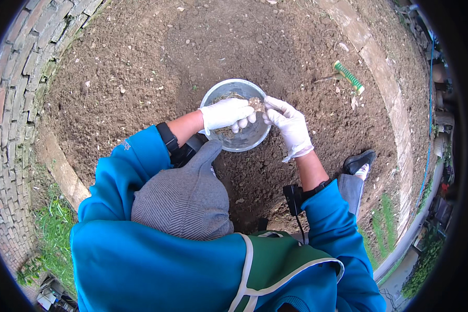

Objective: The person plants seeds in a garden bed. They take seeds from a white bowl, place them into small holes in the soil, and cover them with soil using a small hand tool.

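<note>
Both hands wear thin white gloves. My left hand (229,114) reaches over a round grey basin (253,141), its fingers curled around a pale brown, ragged clump of dry plant matter (256,104). My right hand (288,120) comes in from the other side, above the basin's right rim, with thumb and fingertips pinching the clump's right edge. Exactly what the clump is cannot be made out. Dry straw-like stalks (227,97) lie inside the basin, partly hidden under my left hand.
The basin stands on loose brown soil (140,70). A hand tool with a green and yellow striped handle (349,77) lies to the right. A brick wall (7,101) curves along the left; pale edging (386,78) borders the right. My shoe (359,162) rests on soil.
</note>
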`<control>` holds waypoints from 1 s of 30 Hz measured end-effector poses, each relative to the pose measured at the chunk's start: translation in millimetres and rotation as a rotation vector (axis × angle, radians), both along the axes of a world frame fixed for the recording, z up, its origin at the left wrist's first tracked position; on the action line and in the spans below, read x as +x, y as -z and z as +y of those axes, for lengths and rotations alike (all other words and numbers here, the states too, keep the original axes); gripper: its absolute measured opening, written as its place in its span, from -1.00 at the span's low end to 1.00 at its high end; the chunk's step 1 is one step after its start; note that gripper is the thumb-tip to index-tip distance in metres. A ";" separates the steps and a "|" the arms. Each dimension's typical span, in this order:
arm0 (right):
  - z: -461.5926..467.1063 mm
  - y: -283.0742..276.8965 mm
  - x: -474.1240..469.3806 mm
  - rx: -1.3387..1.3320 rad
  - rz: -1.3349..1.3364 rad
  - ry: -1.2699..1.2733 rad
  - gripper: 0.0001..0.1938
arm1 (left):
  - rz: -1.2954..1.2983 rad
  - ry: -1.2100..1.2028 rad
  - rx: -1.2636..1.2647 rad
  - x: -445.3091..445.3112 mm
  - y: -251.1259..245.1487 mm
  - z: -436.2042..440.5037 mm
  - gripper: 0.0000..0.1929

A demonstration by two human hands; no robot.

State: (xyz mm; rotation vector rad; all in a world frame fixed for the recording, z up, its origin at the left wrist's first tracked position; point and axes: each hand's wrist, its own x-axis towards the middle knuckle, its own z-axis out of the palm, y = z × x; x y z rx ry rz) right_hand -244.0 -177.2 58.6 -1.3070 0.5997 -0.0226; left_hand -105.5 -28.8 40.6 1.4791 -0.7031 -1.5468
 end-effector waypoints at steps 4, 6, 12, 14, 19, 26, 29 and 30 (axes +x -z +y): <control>4.6 2.2 -0.2 -0.087 -0.051 -0.062 -0.65 | 0.028 0.022 -0.005 0.1 -0.4 -0.9 -0.68; 5.2 2.0 0.3 -0.104 -0.047 -0.056 -0.68 | -0.031 0.060 0.002 1.1 -1.2 -1.1 -0.69; 13.4 3.3 4.1 -0.318 -0.020 0.006 -0.77 | -0.032 0.033 0.010 -5.1 -2.9 -2.1 -0.68; 18.3 3.9 4.0 -0.333 0.005 0.020 -0.76 | -0.062 0.030 0.015 -6.8 -3.7 -1.6 -0.67; 20.1 -2.6 7.3 -0.462 0.001 -0.054 -0.72 | -0.177 0.126 0.046 -2.9 -9.1 0.9 -0.68; -1.0 -23.3 48.7 -0.730 -0.148 -0.216 -0.62 | -0.369 0.151 -0.029 44.4 -34.9 -19.3 -0.67; -8.6 -28.1 56.2 -0.881 -0.173 -0.255 -0.65 | -0.370 0.177 -0.055 53.9 -42.5 -23.7 -0.68; -6.0 -25.3 58.9 -0.826 -0.102 -0.228 -0.67 | -0.371 0.168 -0.056 53.1 -42.6 -23.8 -0.68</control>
